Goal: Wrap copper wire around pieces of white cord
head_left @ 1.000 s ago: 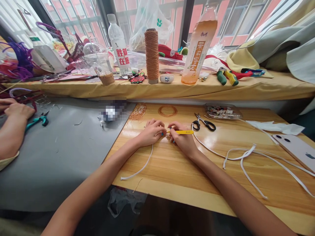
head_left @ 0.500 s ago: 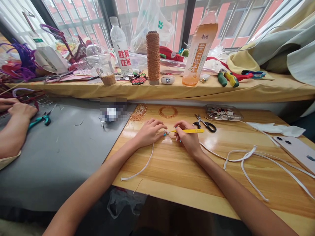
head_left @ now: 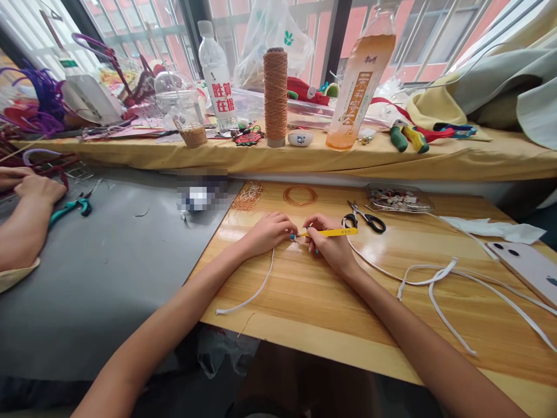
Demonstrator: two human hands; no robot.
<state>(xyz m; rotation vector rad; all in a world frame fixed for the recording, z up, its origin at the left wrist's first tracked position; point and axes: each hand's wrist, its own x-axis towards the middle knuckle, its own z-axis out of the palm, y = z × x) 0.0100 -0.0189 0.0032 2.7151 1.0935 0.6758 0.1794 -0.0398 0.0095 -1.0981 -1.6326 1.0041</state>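
My right hand [head_left: 325, 239] is closed round a pair of yellow tweezers [head_left: 337, 232], their tip pointing left. That tip meets a small white knotted bit of cord [head_left: 297, 238], too small to make out clearly. At its other side my left hand [head_left: 270, 231] pinches the bit between thumb and fingers, resting low over the wooden board. From under my left hand a white cord [head_left: 261, 287] curves down towards the board's front edge. Another white cord [head_left: 378, 269] runs off to the right from beside my right hand.
Black-handled scissors [head_left: 365, 218] and a clear box of small pieces [head_left: 398, 198] lie behind my right hand. An orange thread coil [head_left: 300, 196] and thread scraps [head_left: 247, 196] sit at the back. A phone [head_left: 528, 270] lies right; a co-worker's hands [head_left: 39, 188] are far left.
My right hand and the tweezers have shifted slightly left, closer to my left hand. The whole view has moved a little; the other things lie as before.
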